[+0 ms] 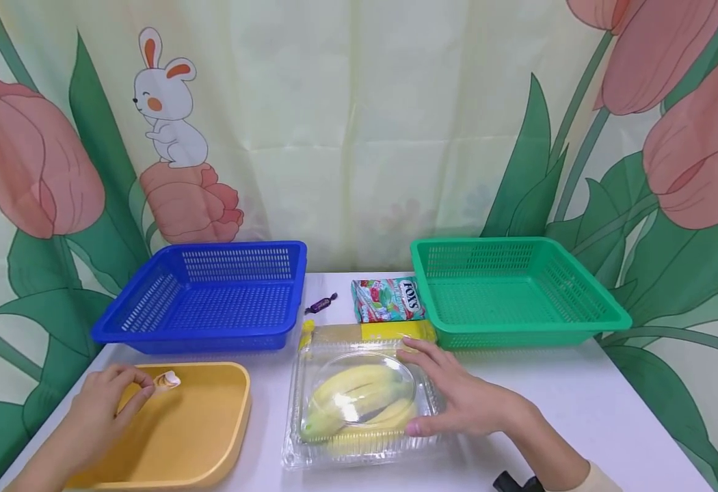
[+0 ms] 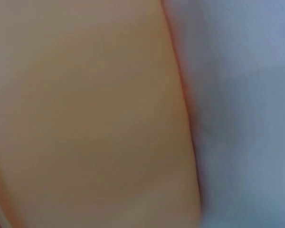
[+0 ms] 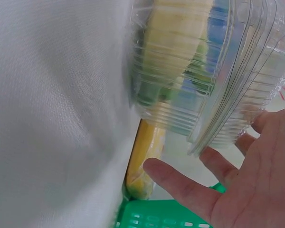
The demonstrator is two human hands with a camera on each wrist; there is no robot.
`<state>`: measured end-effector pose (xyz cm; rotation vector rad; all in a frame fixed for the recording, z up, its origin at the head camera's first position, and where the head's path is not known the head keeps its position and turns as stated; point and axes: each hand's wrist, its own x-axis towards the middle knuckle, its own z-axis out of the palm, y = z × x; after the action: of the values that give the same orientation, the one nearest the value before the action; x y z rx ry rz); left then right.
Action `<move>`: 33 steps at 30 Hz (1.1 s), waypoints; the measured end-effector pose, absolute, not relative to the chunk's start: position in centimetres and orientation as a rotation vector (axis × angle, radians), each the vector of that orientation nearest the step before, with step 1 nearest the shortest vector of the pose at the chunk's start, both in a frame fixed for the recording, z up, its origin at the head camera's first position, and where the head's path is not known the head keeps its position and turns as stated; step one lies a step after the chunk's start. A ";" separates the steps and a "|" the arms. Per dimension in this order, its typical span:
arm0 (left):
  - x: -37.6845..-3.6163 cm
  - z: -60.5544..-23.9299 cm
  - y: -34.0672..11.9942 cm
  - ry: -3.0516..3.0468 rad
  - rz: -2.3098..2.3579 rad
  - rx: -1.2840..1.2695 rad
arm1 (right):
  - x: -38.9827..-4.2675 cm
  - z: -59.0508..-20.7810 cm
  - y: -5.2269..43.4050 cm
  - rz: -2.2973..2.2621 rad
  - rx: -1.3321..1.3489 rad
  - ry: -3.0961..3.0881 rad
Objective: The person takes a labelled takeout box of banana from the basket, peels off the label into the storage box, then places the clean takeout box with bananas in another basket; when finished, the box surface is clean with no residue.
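The left hand (image 1: 97,410) pinches a small wrapped sweet (image 1: 167,380) between fingertips, holding it just over the yellow tray (image 1: 211,437), clear of the floor below the pinch. The right hand (image 1: 457,396) lies spread, fingers straight against the side of the clear box (image 1: 310,451), steadying it; bananas (image 1: 353,400) sit inside, just left of that palm.

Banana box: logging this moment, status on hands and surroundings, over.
Right hand open, resting on clear banana box. Left hand pinches small wrapped candy over yellow tray. Nothing blocking either.
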<state>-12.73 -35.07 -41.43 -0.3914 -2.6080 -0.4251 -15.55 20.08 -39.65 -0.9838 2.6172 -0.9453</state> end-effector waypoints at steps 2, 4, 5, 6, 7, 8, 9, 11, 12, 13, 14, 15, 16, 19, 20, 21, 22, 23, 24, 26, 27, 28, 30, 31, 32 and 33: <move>-12.6 -41.8 -35.4 -2.651 -0.401 -0.351 | -15.5 -39.7 20.0 -0.943 -0.993 2.617; -12.6 -42.0 -35.8 -2.685 -0.382 -0.316 | -15.5 -39.7 19.9 -0.941 -0.997 2.617; -12.7 -42.0 -36.0 -2.721 -0.377 -0.296 | -15.5 -39.7 19.8 -0.938 -0.998 2.617; -12.7 -42.1 -36.1 -2.750 -0.358 -0.282 | -15.5 -39.7 19.8 -0.934 -0.997 2.617; -12.7 -42.1 -36.2 -2.775 -0.345 -0.276 | -15.5 -39.7 19.7 -0.930 -0.994 2.617; -12.7 -42.1 -36.3 -2.806 -0.337 -0.265 | -15.5 -39.7 19.7 -0.929 -0.990 2.615; -12.7 -42.2 -36.4 -2.842 -0.327 -0.258 | -15.5 -39.7 19.7 -0.927 -0.987 2.616; -12.7 -42.2 -36.4 -2.909 -0.300 -0.242 | -15.4 -39.7 19.8 -0.923 -0.982 2.617; -12.6 -42.3 -36.3 -2.921 -0.284 -0.243 | -15.4 -39.7 19.8 -0.923 -0.981 2.618; -12.6 -42.4 -36.3 -2.934 -0.282 -0.243 | -15.4 -39.7 19.8 -0.922 -0.980 2.619; -12.6 -42.5 -36.2 -2.955 -0.279 -0.243 | -15.4 -39.7 19.8 -0.924 -0.980 2.619; -12.5 -42.5 -36.2 -2.971 -0.274 -0.246 | -15.4 -39.7 19.9 -0.924 -0.980 2.620; -12.6 -42.6 -36.1 -2.976 -0.270 -0.248 | -15.4 -39.7 19.9 -0.924 -0.980 2.620; -12.5 -42.9 -35.9 -2.988 -0.257 -0.266 | -15.3 -39.8 20.0 -0.927 -0.980 2.621; -12.6 -43.1 -35.9 -2.987 -0.246 -0.279 | -15.3 -39.8 20.0 -0.928 -0.982 2.620; -12.5 -43.2 -35.9 -2.976 -0.237 -0.294 | -15.3 -39.8 20.0 -0.927 -0.983 2.620; -12.5 -43.3 -35.8 -2.968 -0.226 -0.306 | -15.3 -39.8 20.0 -0.926 -0.986 2.622; -12.5 -43.5 -35.8 -2.958 -0.213 -0.322 | -15.3 -39.8 20.0 -0.927 -0.989 2.622; -12.5 -43.6 -35.9 -2.953 -0.200 -0.337 | -15.4 -39.7 20.0 -0.929 -0.992 2.621; -12.5 -43.8 -36.0 -2.920 -0.177 -0.373 | -15.4 -39.7 20.0 -0.931 -0.995 2.622; -12.5 -43.9 -36.0 -2.911 -0.171 -0.384 | -15.4 -39.7 20.0 -0.932 -0.994 2.621; -12.5 -43.9 -36.1 -2.910 -0.177 -0.391 | -15.4 -39.7 20.0 -0.932 -0.993 2.621; -12.6 -43.9 -36.1 -2.924 -0.218 -0.403 | -15.5 -39.6 20.0 -0.935 -0.982 2.618; -12.6 -43.8 -36.1 -2.948 -0.249 -0.401 | -15.5 -39.6 20.0 -0.934 -0.975 2.617; -12.7 -43.6 -36.1 -2.981 -0.286 -0.391 | -15.5 -39.6 20.0 -0.935 -0.969 2.617; -12.8 -43.5 -36.1 -3.024 -0.329 -0.376 | -15.5 -39.6 20.0 -0.937 -0.964 2.616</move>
<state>-12.82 -36.05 -43.48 -0.3760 -3.0241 -0.3295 -15.50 20.01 -39.58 -0.9642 2.6162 -0.9372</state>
